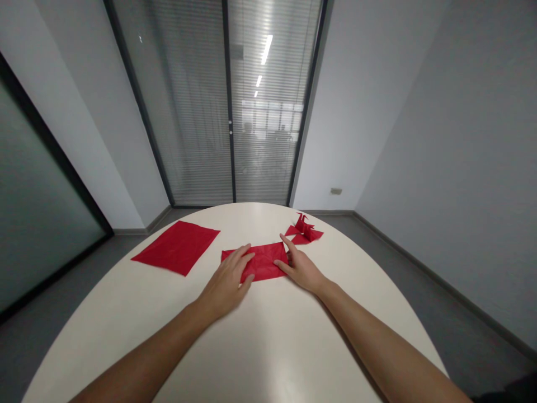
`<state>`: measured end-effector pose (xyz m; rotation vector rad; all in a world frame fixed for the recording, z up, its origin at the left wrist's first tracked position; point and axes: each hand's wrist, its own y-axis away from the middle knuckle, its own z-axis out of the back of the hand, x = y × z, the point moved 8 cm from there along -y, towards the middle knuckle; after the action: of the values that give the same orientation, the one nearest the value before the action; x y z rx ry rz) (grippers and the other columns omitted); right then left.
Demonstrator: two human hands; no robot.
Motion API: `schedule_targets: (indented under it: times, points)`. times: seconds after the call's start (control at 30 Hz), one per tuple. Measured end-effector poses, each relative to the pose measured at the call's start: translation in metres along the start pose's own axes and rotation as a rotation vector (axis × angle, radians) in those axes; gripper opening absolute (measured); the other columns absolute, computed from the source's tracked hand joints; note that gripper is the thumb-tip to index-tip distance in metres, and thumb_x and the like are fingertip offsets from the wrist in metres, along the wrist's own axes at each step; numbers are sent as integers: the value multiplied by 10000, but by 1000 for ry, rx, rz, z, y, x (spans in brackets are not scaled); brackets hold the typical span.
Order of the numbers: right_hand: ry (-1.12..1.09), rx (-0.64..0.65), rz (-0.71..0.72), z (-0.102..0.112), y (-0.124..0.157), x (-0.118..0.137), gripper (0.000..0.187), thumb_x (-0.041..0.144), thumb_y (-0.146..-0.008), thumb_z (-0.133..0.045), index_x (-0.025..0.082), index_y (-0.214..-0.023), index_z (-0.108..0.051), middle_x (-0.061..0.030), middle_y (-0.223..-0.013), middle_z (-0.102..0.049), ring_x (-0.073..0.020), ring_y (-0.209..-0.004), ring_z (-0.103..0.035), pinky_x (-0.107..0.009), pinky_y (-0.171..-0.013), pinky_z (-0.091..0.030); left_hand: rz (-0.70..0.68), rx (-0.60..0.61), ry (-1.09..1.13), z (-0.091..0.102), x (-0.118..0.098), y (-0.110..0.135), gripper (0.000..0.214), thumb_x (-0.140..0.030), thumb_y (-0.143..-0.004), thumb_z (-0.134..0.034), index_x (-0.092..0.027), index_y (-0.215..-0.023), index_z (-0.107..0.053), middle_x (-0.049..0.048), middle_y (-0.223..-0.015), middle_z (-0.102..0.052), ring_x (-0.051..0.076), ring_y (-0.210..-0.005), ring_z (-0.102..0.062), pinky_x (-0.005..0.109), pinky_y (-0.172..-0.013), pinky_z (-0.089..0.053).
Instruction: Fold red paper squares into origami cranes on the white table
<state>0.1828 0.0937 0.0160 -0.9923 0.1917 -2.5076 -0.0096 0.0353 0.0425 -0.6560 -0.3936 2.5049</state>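
A folded red sheet of paper (264, 262) lies as a wide rectangle on the table, creases showing across it. Flat over its left part rests my left hand (229, 282), fingers stretched out and holding nothing. My right hand (302, 270) is at the sheet's right edge. Its thumb touches the top of the paper and its index finger reaches out past the upper right corner, well apart from the thumb. The other right fingers are partly hidden by the hand.
An unfolded red paper square (176, 246) lies to the left on the round white table (260, 347). Folded red paper cranes (305, 228) sit near the far right edge. Beyond the table stand a glass partition with blinds (201, 112) and grey walls.
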Motion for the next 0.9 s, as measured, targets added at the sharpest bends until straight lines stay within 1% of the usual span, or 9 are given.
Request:
schedule_targets:
  times: [0.07,0.13,0.23,0.3,0.4,0.47,0.63,0.77,0.9]
  points:
    - [43,-12,4,2,0,1,752,395,-936,-578,188,-1558,-211,-17,-759,-656,-210,-668,-610,-316,-645,-466,5,135,-14,-18,1,4,549,-363,-982,-431,-168,-1493,-378,131,-1620,-282,292,-1493,-256,501,-1215,-263]
    - [117,-70,45,8,-1,8,682,391,-921,-600,197,-1514,-325,-70,-914,-694,-243,-820,-646,-374,-764,-507,31,222,-30,-31,7,8,615,-435,-999,-389,-143,-1534,-308,143,-1630,-241,305,-1510,-199,524,-1221,-229]
    - [252,-236,162,22,2,31,567,357,-905,-616,189,-1425,-466,-163,-1358,-558,-313,-1224,-534,-499,-1038,-431,35,249,-53,-39,11,9,621,-455,-1013,-342,-125,-1538,-304,151,-1619,-262,302,-1508,-200,526,-1216,-235]
    - [291,-261,207,22,5,48,526,336,-934,-564,179,-1427,-471,-162,-1470,-469,-314,-1319,-463,-519,-1102,-384,7,219,-63,-38,7,5,575,-414,-1018,-338,-128,-1515,-356,149,-1598,-319,289,-1498,-241,514,-1208,-265]
    - [267,-104,262,2,12,70,551,361,-961,-517,184,-1474,-426,-134,-1535,-420,-290,-1379,-425,-492,-1134,-378,-48,159,-74,-34,-2,-2,497,-319,-1014,-338,-146,-1469,-435,132,-1557,-410,255,-1468,-325,487,-1195,-311]
    - [252,45,260,-16,17,76,587,388,-993,-450,138,-1517,-362,-155,-1564,-378,-290,-1436,-365,-495,-1170,-339,-66,146,-87,-34,-7,-5,488,-248,-988,-361,-146,-1458,-449,127,-1543,-434,240,-1449,-361,465,-1193,-323]
    - [283,326,124,-41,22,63,708,554,-1014,-297,101,-1558,-270,-144,-1606,-268,-322,-1503,-204,-514,-1231,-189,34,230,-155,-44,3,-5,572,-265,-953,-423,-120,-1504,-374,148,-1576,-368,304,-1480,-289,524,-1203,-259]
    - [316,356,37,-38,19,52,779,645,-982,-284,126,-1564,-256,-126,-1624,-206,-338,-1517,-117,-516,-1237,-135,78,279,-230,-47,7,-1,594,-345,-987,-365,-106,-1529,-331,148,-1610,-277,349,-1498,-204,550,-1202,-217]
    - [341,339,-11,-35,16,40,774,630,-989,-263,111,-1563,-251,-129,-1630,-179,-308,-1523,-111,-484,-1241,-110,116,278,-280,-44,10,2,621,-422,-994,-341,-98,-1523,-347,164,-1610,-260,366,-1496,-193,541,-1195,-226]
